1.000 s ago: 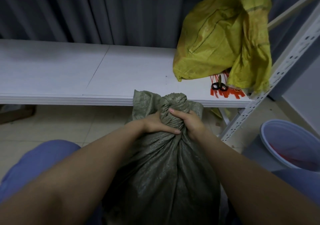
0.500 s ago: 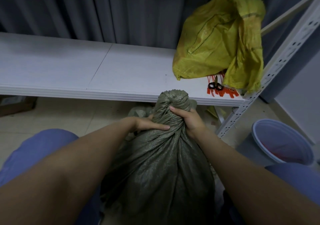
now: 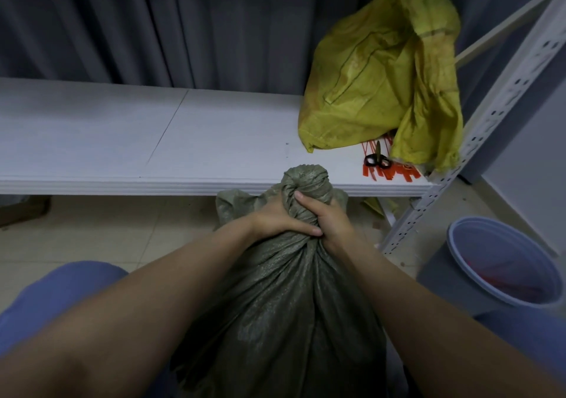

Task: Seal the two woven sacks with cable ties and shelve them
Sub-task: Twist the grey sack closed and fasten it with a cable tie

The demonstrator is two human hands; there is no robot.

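A grey-green woven sack [image 3: 284, 305] stands between my knees, its mouth gathered and twisted into a bunch just in front of the shelf edge. My left hand [image 3: 275, 218] wraps round the twisted neck from the left. Beside it, my right hand [image 3: 329, 218] grips the same neck from the right, thumb pressed up against the bunch. A yellow woven sack [image 3: 376, 79] slumps open on the white shelf [image 3: 153, 140] at the far right. Red cable ties [image 3: 395, 171] lie on the shelf in front of it.
Black-handled scissors [image 3: 377, 160] lie on the cable ties. A white perforated shelf upright [image 3: 477, 128] rises at the right. A blue-grey bucket [image 3: 502, 266] stands on the tiled floor at the right. A dark curtain hangs behind the shelf.
Both hands have kept hold of the neck and worked it tighter; a loose flap of the sack mouth again shows at the left behind my left hand. The view shifted slightly.
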